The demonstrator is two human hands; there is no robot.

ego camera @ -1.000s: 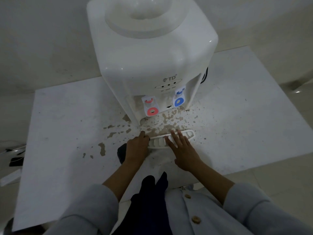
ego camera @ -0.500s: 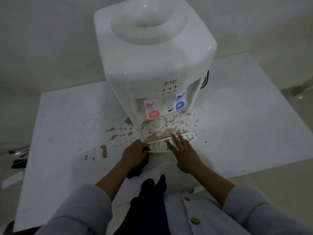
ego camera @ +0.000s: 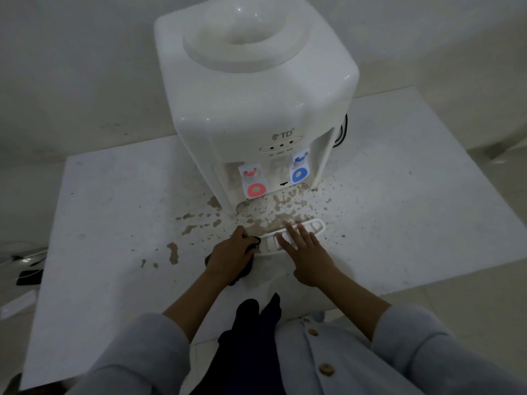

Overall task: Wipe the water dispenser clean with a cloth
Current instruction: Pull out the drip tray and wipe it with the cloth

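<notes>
Water dispenser point(ego camera: 251, 109): white, countertop type, marked "TD"; stood upright on the white counter point(ego camera: 399, 209), toward its far edge. A round bottle well is seen on top, with no bottle fitted.

Red tap point(ego camera: 255, 182) and blue tap point(ego camera: 299, 168): set in the recess at the front of the dispenser, red to the left, blue to the right.

Brown stains point(ego camera: 273, 212): spattered on the counter directly in front of the dispenser and trailing off to its front left.

Drip tray point(ego camera: 291, 238): white, slotted, detached; laid on the counter just in front of the dispenser, at a slight angle, beyond the stained patch.

Cloth point(ego camera: 245, 269): dark, bunched; held against the counter at the left end of the drip tray, in front of the dispenser. Most of it is hidden under the hand.

Left hand point(ego camera: 231, 256): grip closed, fingers curled round the cloth, knuckles up; the cloth is pressed at the tray's left end.

Right hand point(ego camera: 309, 252): grip open, fingers straight and spread, laid flat on the middle of the drip tray.

Sleeves point(ego camera: 445, 346): grey, pushed up the forearms; a buttoned grey garment and a dark fabric strip are seen at the near edge of the counter.

Small dark object point(ego camera: 28, 276) and cable: on the floor, far left of the dispenser; kind cannot be told.
</notes>
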